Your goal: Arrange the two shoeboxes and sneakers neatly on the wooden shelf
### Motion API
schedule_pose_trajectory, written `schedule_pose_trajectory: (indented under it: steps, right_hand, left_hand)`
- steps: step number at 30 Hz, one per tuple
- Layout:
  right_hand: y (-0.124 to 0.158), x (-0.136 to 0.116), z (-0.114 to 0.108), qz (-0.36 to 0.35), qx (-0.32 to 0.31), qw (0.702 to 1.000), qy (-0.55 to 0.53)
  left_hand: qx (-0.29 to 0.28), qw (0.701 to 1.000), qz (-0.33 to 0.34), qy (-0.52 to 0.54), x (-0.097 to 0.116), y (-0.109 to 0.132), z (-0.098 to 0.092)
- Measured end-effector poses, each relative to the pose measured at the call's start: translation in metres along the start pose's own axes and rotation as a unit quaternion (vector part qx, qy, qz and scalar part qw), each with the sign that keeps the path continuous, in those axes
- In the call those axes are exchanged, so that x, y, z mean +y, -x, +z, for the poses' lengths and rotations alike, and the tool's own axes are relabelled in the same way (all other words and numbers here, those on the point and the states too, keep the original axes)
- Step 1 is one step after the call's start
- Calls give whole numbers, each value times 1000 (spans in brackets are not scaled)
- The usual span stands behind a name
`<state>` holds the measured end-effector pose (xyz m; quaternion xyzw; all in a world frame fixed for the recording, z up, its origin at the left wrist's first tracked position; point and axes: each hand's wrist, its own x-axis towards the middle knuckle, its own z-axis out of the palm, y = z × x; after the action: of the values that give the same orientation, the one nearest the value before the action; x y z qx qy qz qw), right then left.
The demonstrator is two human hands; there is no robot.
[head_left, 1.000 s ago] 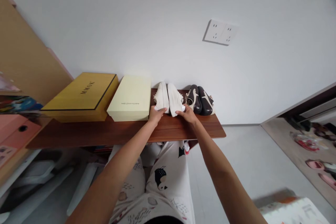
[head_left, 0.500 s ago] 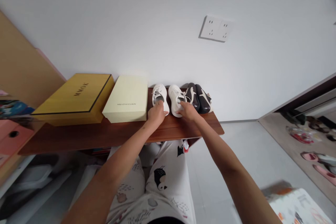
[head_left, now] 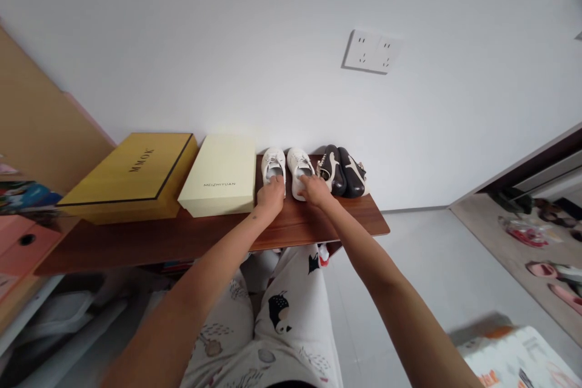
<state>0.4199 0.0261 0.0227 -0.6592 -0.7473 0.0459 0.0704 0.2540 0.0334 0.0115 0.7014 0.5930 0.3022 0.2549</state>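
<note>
Two white sneakers rest side by side on a brown wooden shelf [head_left: 300, 225], toes toward the wall. My left hand [head_left: 271, 193] grips the heel of the left white sneaker [head_left: 273, 159], fingers partly inside its opening. At the heel of the right white sneaker [head_left: 297, 159], my right hand [head_left: 315, 190] is closed, its fingers at the shoe's opening. Just right of that hand sits a pair of dark shoes with cream stripes [head_left: 346, 173], set close together. The fingertips of both hands are partly hidden.
Left of the sneakers stand a cream shoebox [head_left: 222, 170] and a yellow shoebox [head_left: 136, 173]. A pink box [head_left: 27, 242] is at far left. A wall socket [head_left: 370, 51] is above. Slippers [head_left: 543, 270] lie on the floor at right, with a white patterned package [head_left: 522, 357] nearer me.
The two white sneakers have shifted slightly left and straightened, with my hands on them. The right one now stands a little farther from the dark shoes.
</note>
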Motion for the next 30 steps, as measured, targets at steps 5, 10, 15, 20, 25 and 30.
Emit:
schedule_pose_trajectory:
  steps: [5,10,15,20,25,30]
  right_hand:
    - [-5,-8,0,-9,-31,998,60]
    - [-9,-10,4,-12,-28,997,71]
    - [-7,-8,9,-16,5,999,42]
    - [18,19,9,-50,141,986,-75]
    - [55,95,6,70,306,932,-181]
    - [69,167,13,303,318,848,-296]
  left_hand:
    - [-80,945,57,-312,10,-2,-5]
    - [-88,920,64,-376,10,-3,-5]
    - [-71,918,72,-383,9,-1,-6]
    - [-9,930,117,-349,12,5,-7]
    - [11,965,218,-145,24,14,24]
    - [-97,981,148,86,48,10,91]
